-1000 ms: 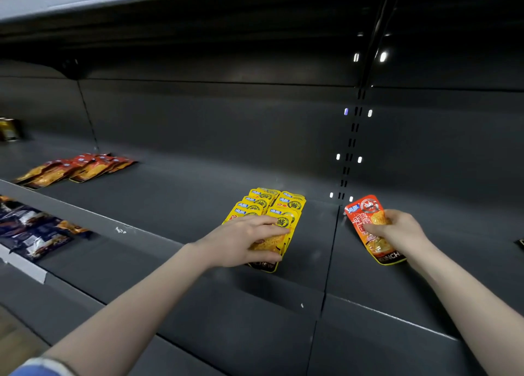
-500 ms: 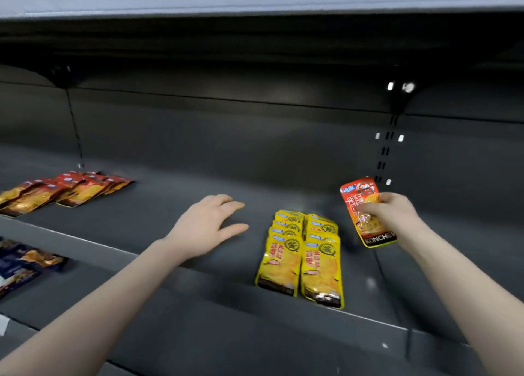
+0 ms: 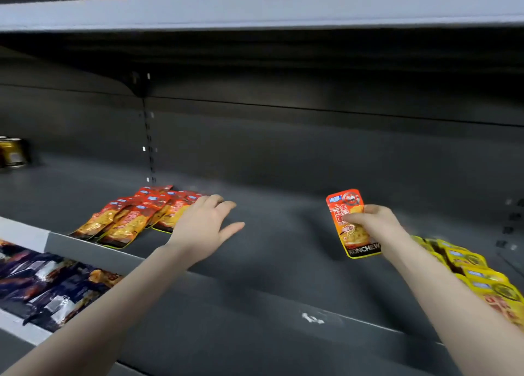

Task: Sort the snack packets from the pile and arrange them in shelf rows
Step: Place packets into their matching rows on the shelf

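Head view: right hand [image 3: 374, 223] fingers pinching orange-red packet [image 3: 349, 219], yellow-edged, "KONCHEW" printed; left hand [image 3: 202, 225] fingers spread.

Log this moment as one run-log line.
right hand: grips orange packet | left hand: open beside red packet row | yellow packets: shelved

We lose the yellow packets [image 3: 479, 273] partly behind the right forearm and at the right edge. Dark packets [image 3: 48, 285] at lower left are blurred, print unreadable. Left-edge cans [image 3: 12, 151] are cut off.

Glossy plastic orange packet [image 3: 349, 222]; matt grey metal shelf [image 3: 283, 233]
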The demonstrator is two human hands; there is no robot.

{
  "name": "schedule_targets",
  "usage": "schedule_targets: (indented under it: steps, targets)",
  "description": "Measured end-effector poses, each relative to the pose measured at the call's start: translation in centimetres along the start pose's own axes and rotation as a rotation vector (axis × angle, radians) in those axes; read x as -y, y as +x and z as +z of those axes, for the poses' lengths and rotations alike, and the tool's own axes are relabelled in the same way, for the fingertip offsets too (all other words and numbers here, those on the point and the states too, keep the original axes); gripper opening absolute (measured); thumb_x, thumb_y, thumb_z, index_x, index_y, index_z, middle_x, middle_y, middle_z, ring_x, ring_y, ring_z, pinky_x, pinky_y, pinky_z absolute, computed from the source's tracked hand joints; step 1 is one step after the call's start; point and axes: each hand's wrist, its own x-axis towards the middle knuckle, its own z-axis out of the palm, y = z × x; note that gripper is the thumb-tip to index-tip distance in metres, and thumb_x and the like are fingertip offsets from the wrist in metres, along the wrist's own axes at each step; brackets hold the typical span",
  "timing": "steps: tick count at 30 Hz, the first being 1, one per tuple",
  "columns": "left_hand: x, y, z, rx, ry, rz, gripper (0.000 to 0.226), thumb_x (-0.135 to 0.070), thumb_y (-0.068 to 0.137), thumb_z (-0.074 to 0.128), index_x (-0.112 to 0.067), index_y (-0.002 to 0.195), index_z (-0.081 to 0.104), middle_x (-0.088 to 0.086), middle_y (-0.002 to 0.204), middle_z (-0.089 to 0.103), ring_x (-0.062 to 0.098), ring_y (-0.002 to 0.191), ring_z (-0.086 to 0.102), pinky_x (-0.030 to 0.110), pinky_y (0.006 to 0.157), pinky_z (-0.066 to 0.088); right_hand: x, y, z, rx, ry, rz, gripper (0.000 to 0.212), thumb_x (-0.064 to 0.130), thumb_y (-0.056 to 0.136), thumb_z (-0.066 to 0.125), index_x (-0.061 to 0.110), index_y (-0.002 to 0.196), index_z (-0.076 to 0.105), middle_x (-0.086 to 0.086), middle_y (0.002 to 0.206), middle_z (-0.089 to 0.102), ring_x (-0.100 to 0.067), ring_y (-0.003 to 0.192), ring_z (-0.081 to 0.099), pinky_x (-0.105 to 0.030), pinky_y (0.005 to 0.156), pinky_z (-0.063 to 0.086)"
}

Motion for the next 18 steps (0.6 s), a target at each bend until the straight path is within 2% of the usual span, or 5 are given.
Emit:
schedule_targets:
  steps: [2,7,10,14,18]
  targets:
    - [2.5,0.9,0.3,0.012,0.002,-0.010,0.056,-0.054,0.093,0.044,-0.021,0.138,0.046,0.001,0.138,0.046,0.020,0.129,0.038,0.030,0.108,0.030,0.6,0.6,3.0,0.040,0.009,0.003,0.021,0.013,0.080,0.070,0.008,0.100,0.066,-0.010,0.090,0.070,-0.022,0.074,0.065,-0.025,0.061,0.046]
    - [8.7,2.5,0.1,-0.002,-0.007,-0.065,0.064,-0.064,0.088,0.038,-0.020,0.133,0.053,0.002,0.130,0.053,0.023,0.123,0.044,0.031,0.103,0.034,1.9,2.4,10.0,0.122,0.089,0.028,0.023,0.012,0.081,0.070,0.008,0.103,0.065,-0.010,0.088,0.071,-0.021,0.072,0.066,-0.026,0.061,0.048]
    - [12.3,2.7,-0.3,-0.031,-0.010,-0.066,0.079,-0.071,0.077,0.025,-0.020,0.128,0.058,0.002,0.123,0.057,0.024,0.117,0.048,0.032,0.098,0.036,2.9,3.0,14.1,0.165,0.127,0.053,0.025,0.010,0.081,0.070,0.007,0.105,0.064,-0.011,0.088,0.071,-0.022,0.071,0.067,-0.027,0.060,0.049]
    - [17.3,3.3,-0.7,-0.027,-0.058,-0.082,0.063,-0.064,0.084,0.039,-0.021,0.127,0.057,-0.001,0.124,0.056,0.021,0.120,0.045,0.033,0.098,0.036,4.7,2.5,19.5,0.172,0.153,0.063,0.021,0.009,0.081,0.069,0.006,0.101,0.066,-0.009,0.083,0.071,-0.022,0.069,0.067,-0.028,0.063,0.051]
    - [22.1,4.1,-0.1,-0.030,-0.111,-0.011,0.050,-0.054,0.090,0.051,-0.022,0.129,0.057,-0.002,0.128,0.054,0.020,0.123,0.044,0.033,0.100,0.036,6.0,0.4,24.7,0.122,0.204,0.091,0.014,0.008,0.080,0.068,0.007,0.094,0.067,-0.008,0.079,0.071,-0.020,0.065,0.067,-0.026,0.062,0.053]
